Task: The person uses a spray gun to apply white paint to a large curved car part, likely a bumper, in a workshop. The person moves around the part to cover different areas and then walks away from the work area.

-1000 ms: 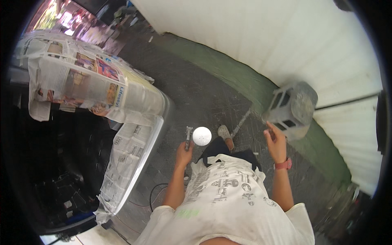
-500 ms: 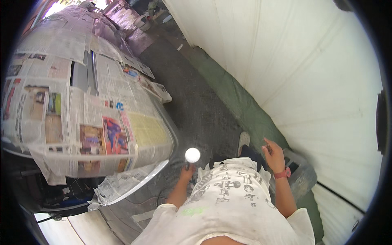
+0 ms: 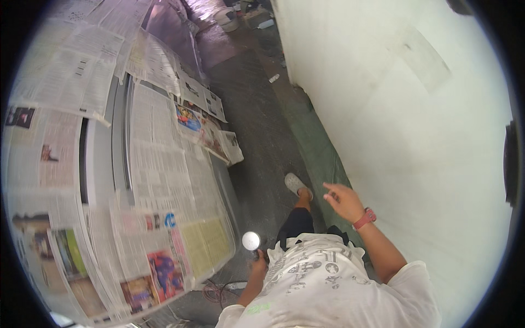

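Observation:
Low at my left side, my left hand [image 3: 259, 263] is closed round the handle of what looks like a paint spray gun [image 3: 251, 240] with a round white cup on top. Its nozzle and trigger cannot be made out. My right hand [image 3: 344, 201], with a red watch [image 3: 365, 218] at the wrist, hangs out in front of me. Its fingers are apart and it holds nothing. Close on my left stands a car body masked with newspaper sheets [image 3: 164, 142]. Between the sheets a bare grey strip [image 3: 101, 158] shows.
A white curtain wall [image 3: 394, 109] rises on my right, with a green strip [image 3: 322, 145] along its foot. Dark floor [image 3: 251, 115] runs ahead between car and curtain. A reddish hose [image 3: 214, 293] lies behind my left hand. A white bucket [image 3: 226, 19] stands far ahead.
I have stepped forward along the car, and one foot in a light clog is now out in front. The spray gun stays in my left hand. My right hand has swung a little inward.

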Demonstrator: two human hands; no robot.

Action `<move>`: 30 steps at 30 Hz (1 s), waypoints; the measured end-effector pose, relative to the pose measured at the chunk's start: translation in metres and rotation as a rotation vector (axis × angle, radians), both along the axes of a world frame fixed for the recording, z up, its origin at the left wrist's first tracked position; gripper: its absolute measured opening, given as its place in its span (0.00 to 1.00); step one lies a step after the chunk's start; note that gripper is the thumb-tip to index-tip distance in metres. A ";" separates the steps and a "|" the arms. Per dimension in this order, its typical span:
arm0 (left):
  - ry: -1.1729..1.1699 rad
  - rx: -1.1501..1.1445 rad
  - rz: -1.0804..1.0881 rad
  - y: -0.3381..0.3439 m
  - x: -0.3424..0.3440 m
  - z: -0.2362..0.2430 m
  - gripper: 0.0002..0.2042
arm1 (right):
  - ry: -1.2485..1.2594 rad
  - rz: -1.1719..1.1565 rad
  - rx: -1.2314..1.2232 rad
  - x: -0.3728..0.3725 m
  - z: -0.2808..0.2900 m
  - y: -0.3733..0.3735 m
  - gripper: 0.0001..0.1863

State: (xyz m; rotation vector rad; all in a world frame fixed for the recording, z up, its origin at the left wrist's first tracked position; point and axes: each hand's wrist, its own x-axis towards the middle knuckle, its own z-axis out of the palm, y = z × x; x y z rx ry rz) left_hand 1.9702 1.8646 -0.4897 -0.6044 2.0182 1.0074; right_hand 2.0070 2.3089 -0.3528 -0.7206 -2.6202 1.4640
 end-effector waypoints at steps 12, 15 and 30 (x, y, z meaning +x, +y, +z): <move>0.056 0.091 0.313 0.133 -0.215 0.013 0.31 | -0.210 0.233 -0.002 -0.293 -0.051 0.125 0.23; 0.011 0.066 0.294 0.162 -0.271 -0.004 0.29 | -0.293 0.220 0.066 -0.352 -0.110 0.169 0.24; 0.034 -0.236 0.268 0.304 -0.475 -0.222 0.21 | -0.853 0.592 0.186 -0.597 -0.307 0.254 0.50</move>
